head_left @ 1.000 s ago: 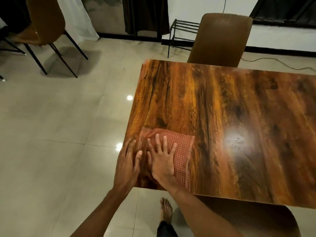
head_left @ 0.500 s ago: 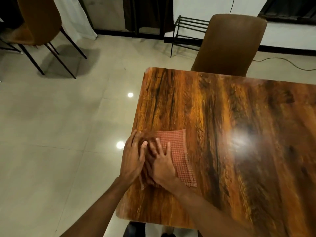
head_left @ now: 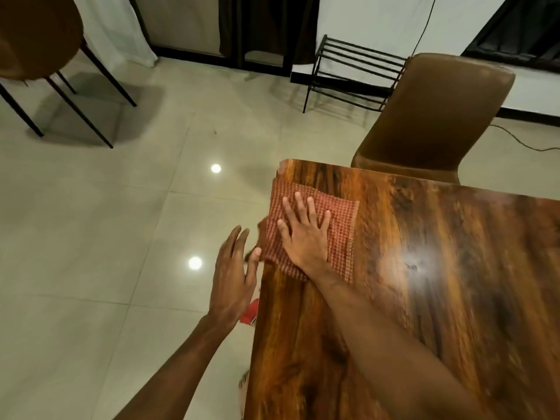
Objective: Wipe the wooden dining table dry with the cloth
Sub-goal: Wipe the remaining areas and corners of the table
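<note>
While one right hand [head_left: 306, 237] presses one red checked cloth [head_left: 339, 237] flat, fingers spread, at the counter [head_left: 424, 298] corner, one left hand [head_left: 233, 280], apparently open, hovers beside its edge; two chairs [head_left: 436, 116] visible.

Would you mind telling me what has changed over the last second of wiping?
The right hand has pushed the cloth away along the table's left edge, up near its far corner. The left hand has come off the cloth and now hovers beside the edge. The right palm stays flat on the cloth.
</note>
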The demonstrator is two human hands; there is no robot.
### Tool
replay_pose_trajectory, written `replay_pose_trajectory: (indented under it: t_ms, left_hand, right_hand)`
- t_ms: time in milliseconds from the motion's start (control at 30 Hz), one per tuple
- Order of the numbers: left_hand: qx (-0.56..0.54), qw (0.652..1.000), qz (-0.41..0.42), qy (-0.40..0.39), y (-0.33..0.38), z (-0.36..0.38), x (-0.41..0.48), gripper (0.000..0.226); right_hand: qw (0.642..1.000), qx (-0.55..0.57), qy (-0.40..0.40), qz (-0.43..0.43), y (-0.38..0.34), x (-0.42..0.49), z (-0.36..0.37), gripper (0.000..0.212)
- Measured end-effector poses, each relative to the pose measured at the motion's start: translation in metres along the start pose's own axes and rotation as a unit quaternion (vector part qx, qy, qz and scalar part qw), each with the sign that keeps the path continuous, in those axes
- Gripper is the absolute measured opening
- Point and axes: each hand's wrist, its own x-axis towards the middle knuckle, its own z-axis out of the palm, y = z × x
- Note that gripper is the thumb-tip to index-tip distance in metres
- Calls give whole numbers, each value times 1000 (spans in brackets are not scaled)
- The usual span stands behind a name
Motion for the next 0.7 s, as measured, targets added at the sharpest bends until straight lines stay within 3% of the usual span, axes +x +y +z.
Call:
replay_pose_trajectory:
  t_ms: [67,200,333,500,633,700]
  left_hand:
    - [1,1000,1,8,0,-5,20,64]
    - [2,1000,3,13,0,-3,46,64]
    - [16,1000,18,8,4,10,56,61]
    - [18,999,33,-12,35,35,57,57]
    - [28,998,52,-35,74,63,54,64]
    - [45,996,67,-41,95,79,54,69]
  right_hand:
    - [1000,-6,1,13,-6,26,-2,64]
    - [998,-6,-7,-66,-12,79,-11,61]
    - [998,11,-13,-68,2,113,-22,58]
    - [999,-7,13,-35,69,72,-26,61]
    - [999,-17,8,40,134,42,-41,64]
    - [1000,-13,-5,18,141,29,-42,66]
